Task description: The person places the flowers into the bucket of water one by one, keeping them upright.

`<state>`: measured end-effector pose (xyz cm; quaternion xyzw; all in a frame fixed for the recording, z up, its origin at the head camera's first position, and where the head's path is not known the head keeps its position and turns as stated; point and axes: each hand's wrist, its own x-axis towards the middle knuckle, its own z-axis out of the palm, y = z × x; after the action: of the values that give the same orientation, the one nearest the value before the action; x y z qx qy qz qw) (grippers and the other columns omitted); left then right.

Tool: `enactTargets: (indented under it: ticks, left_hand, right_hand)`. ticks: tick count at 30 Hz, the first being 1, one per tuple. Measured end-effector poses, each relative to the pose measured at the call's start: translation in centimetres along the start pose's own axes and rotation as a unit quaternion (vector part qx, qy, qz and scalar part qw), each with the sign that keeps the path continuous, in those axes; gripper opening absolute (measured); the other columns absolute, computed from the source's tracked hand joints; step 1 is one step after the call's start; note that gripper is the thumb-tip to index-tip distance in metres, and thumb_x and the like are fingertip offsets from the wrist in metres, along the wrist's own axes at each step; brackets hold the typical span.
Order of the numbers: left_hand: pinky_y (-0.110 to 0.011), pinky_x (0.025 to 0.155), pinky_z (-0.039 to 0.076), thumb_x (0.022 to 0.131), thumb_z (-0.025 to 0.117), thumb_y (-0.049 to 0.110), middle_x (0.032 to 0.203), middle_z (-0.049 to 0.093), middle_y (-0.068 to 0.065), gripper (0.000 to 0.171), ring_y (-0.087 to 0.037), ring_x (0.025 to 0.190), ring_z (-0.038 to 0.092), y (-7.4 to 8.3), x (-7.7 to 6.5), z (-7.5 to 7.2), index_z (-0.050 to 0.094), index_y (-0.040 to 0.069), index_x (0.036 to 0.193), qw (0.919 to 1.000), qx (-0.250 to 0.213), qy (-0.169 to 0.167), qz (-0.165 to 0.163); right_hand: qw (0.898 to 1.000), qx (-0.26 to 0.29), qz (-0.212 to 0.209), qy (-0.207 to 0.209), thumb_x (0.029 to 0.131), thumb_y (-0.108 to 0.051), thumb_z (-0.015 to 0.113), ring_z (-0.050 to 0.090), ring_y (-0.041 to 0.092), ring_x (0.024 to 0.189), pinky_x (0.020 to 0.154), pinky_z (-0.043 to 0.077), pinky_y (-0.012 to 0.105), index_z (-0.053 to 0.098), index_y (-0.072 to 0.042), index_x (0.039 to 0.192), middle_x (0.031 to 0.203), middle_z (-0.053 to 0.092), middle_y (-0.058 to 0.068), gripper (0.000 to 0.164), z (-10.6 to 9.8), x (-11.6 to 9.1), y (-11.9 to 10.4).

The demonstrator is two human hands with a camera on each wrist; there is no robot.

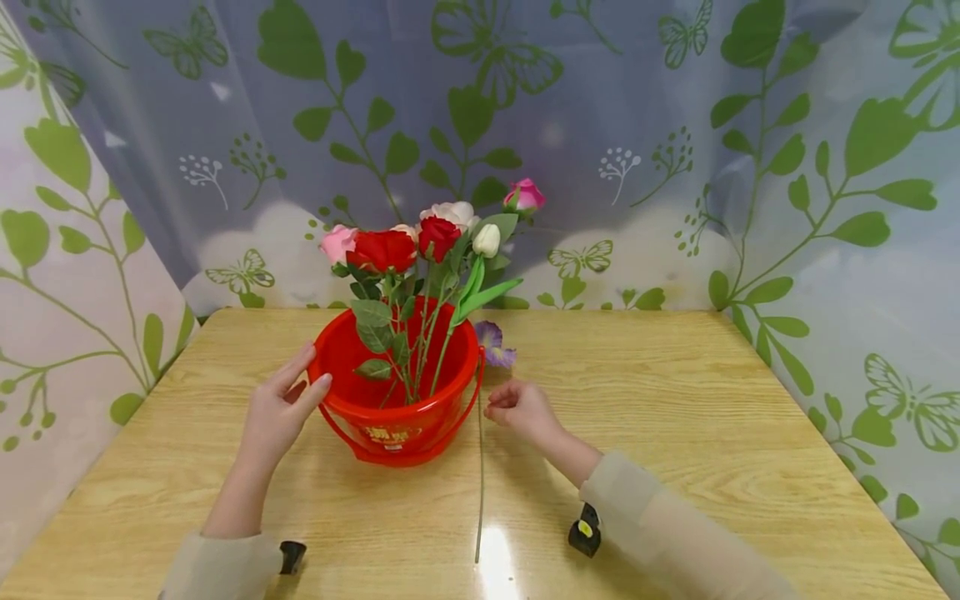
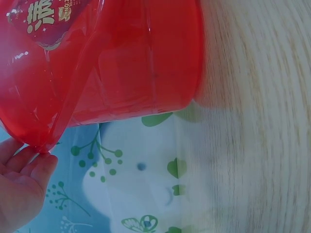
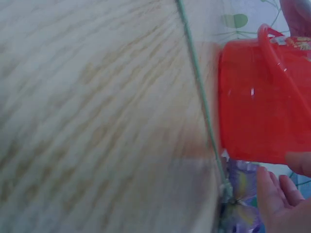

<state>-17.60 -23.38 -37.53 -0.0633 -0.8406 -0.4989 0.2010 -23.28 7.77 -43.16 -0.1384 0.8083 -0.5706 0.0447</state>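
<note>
A red plastic bucket (image 1: 401,433) stands on the table, holding artificial flowers: red roses (image 1: 382,252), pink and pale blooms, and a white tulip (image 1: 487,241). My left hand (image 1: 273,408) holds the bucket's left rim, thumb and fingertips at the handle joint in the left wrist view. To the right of the bucket, a purple flower (image 1: 495,345) lies on the table, its long thin stem (image 1: 481,483) running toward the front edge. My right hand (image 1: 525,412) hovers beside this stem with loosely bent fingers and nothing between them; the right wrist view shows thumb and fingers apart near the purple petals (image 3: 243,216).
The wooden table (image 1: 637,392) meets a curtain (image 1: 600,125) printed with leaves and butterflies at the back and sides. The bucket's red handle (image 1: 468,417) hangs down over its front. A dark wrist camera (image 1: 585,532) sits under the right sleeve.
</note>
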Motion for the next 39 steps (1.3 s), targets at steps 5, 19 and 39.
enactTargets:
  ticks: [5,19,39]
  left_hand:
    - [-0.031,0.086,0.040,0.084,0.062,0.014,0.131,0.043,-0.014,0.050,-0.026,0.120,0.038,0.0,-0.1,0.0,0.044,-0.005,0.126,0.9999,-0.012,0.001,-0.002]
    - [-0.037,0.086,0.041,0.082,0.062,0.009,0.130,0.043,-0.015,0.049,-0.028,0.119,0.039,0.0,0.0,0.1,0.045,-0.005,0.126,0.9998,-0.017,0.005,-0.001]
    - [-0.038,0.086,0.040,0.082,0.062,0.009,0.130,0.043,-0.016,0.049,-0.028,0.119,0.039,0.1,-0.1,0.1,0.045,-0.005,0.126,0.9997,-0.022,0.008,-0.001]
  right_hand:
    - [0.996,0.019,0.091,-0.011,0.075,0.002,0.063,0.059,0.018,0.066,0.058,0.052,0.027,0.058,0.012,0.089,0.076,0.063,0.015,0.018,0.2,-0.5,-1.0]
    - [0.974,0.113,0.196,-0.027,0.076,0.006,0.061,0.062,0.018,0.069,0.069,0.053,0.034,0.054,0.015,0.099,0.089,0.063,0.022,0.026,0.9,0.4,1.0]
    - [0.982,-0.035,0.184,0.009,0.069,0.000,0.072,0.054,0.011,0.044,0.049,0.053,0.025,0.061,0.004,0.067,0.053,0.058,0.006,0.012,2.1,1.6,0.4]
